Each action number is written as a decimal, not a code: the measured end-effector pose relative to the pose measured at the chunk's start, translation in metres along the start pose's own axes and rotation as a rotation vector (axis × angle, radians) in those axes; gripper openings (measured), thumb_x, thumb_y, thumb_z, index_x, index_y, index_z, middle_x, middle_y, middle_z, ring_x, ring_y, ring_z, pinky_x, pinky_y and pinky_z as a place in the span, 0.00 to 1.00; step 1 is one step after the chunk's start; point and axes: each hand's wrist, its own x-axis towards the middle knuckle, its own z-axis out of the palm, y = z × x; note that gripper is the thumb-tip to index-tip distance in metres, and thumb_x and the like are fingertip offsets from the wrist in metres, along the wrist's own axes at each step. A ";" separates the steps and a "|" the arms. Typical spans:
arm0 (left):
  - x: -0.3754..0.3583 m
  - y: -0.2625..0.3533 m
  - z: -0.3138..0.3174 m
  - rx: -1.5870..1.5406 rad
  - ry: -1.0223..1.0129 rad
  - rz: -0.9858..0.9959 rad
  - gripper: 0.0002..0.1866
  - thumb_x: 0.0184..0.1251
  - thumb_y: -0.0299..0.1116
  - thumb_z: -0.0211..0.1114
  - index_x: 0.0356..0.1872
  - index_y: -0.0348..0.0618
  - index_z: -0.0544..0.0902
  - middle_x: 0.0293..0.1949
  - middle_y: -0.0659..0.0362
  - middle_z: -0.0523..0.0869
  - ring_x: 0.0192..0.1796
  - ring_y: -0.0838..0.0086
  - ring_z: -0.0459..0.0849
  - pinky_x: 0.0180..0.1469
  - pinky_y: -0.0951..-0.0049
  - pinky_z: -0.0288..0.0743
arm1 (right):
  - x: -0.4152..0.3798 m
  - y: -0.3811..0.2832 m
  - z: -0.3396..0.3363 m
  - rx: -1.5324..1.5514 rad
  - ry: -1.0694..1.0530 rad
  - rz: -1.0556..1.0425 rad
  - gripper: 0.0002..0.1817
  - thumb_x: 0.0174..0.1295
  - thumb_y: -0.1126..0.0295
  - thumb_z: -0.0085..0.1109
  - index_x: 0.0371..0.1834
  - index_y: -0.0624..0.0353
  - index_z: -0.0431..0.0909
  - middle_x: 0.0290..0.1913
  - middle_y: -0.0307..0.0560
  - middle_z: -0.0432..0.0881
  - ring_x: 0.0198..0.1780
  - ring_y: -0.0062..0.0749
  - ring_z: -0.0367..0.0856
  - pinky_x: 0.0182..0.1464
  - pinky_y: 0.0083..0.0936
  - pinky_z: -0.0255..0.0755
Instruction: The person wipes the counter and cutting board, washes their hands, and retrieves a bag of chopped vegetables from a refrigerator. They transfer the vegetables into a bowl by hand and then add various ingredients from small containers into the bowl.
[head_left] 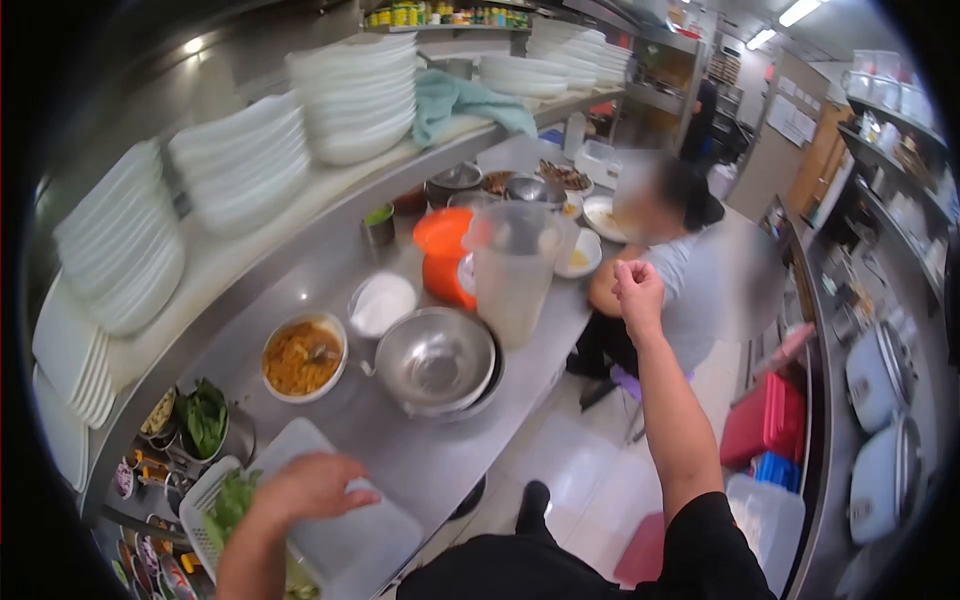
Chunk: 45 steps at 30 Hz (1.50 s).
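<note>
Steel covers the long surface running from near left to far right. At its near end the left hand lies palm down on a white plastic tray, fingers spread flat, grip open and closed on nothing. Just left of the tray a white basket holds green leaves. The right hand is raised well apart over the aisle, curled into a loose fist; whether it holds anything cannot be told. Farther along stand a steel mixing bowl, a bowl of orange food, a clear jug, and a seated person at the far right.
</note>
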 end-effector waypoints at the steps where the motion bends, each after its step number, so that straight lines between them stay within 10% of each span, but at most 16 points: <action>1: 0.024 0.005 0.012 -0.006 -0.056 -0.076 0.26 0.68 0.57 0.63 0.50 0.44 0.86 0.47 0.49 0.88 0.52 0.51 0.85 0.56 0.56 0.79 | 0.036 0.015 0.006 0.009 -0.005 -0.012 0.10 0.66 0.67 0.68 0.34 0.61 0.78 0.27 0.35 0.80 0.27 0.17 0.77 0.30 0.17 0.71; 10: 0.146 0.050 0.117 -0.035 -0.326 -0.559 0.36 0.69 0.61 0.59 0.64 0.38 0.77 0.70 0.47 0.73 0.65 0.52 0.78 0.65 0.57 0.73 | 0.192 0.107 0.117 -0.247 -0.605 -0.421 0.08 0.61 0.71 0.66 0.42 0.56 0.84 0.36 0.49 0.87 0.37 0.47 0.85 0.41 0.38 0.78; 15: 0.161 0.071 0.122 -0.214 -0.270 -0.780 0.43 0.66 0.63 0.62 0.71 0.37 0.69 0.74 0.45 0.67 0.69 0.52 0.75 0.69 0.57 0.71 | 0.216 0.121 0.188 -0.612 -0.577 -1.116 0.02 0.53 0.70 0.60 0.25 0.51 0.82 0.31 0.41 0.82 0.45 0.39 0.79 0.59 0.38 0.67; 18: 0.170 0.082 0.118 -0.257 -0.256 -0.892 0.46 0.65 0.63 0.63 0.73 0.36 0.66 0.76 0.45 0.63 0.70 0.51 0.75 0.70 0.57 0.70 | 0.232 0.124 0.232 -0.819 -0.685 -1.182 0.04 0.53 0.71 0.62 0.32 0.52 0.83 0.36 0.41 0.83 0.47 0.37 0.80 0.60 0.38 0.65; 23: 0.171 0.077 0.138 -0.277 -0.239 -0.963 0.50 0.63 0.63 0.65 0.76 0.37 0.59 0.79 0.41 0.55 0.72 0.50 0.72 0.72 0.58 0.67 | 0.257 0.110 0.298 -1.274 -0.985 -0.952 0.15 0.67 0.64 0.53 0.50 0.51 0.85 0.50 0.43 0.87 0.57 0.38 0.80 0.65 0.39 0.62; 28: 0.166 0.084 0.154 -0.298 -0.200 -0.973 0.58 0.59 0.64 0.67 0.79 0.34 0.51 0.80 0.37 0.48 0.78 0.51 0.62 0.76 0.60 0.62 | 0.272 0.233 0.400 -1.103 -0.750 -0.847 0.15 0.70 0.63 0.53 0.51 0.45 0.89 0.54 0.37 0.88 0.59 0.38 0.82 0.60 0.47 0.61; 34: 0.163 0.091 0.147 -0.405 -0.146 -0.981 0.62 0.57 0.63 0.69 0.80 0.33 0.44 0.80 0.34 0.46 0.81 0.51 0.53 0.77 0.62 0.59 | 0.277 0.189 0.388 -1.390 -0.969 -0.696 0.13 0.68 0.64 0.54 0.47 0.46 0.89 0.50 0.40 0.89 0.52 0.38 0.85 0.48 0.51 0.64; 45: 0.160 0.089 0.140 -0.449 -0.094 -0.948 0.61 0.57 0.58 0.71 0.82 0.48 0.40 0.80 0.36 0.47 0.75 0.45 0.64 0.72 0.55 0.67 | 0.292 0.131 0.378 -0.667 -0.642 -0.825 0.12 0.66 0.66 0.54 0.43 0.57 0.85 0.43 0.52 0.86 0.44 0.38 0.83 0.41 0.40 0.73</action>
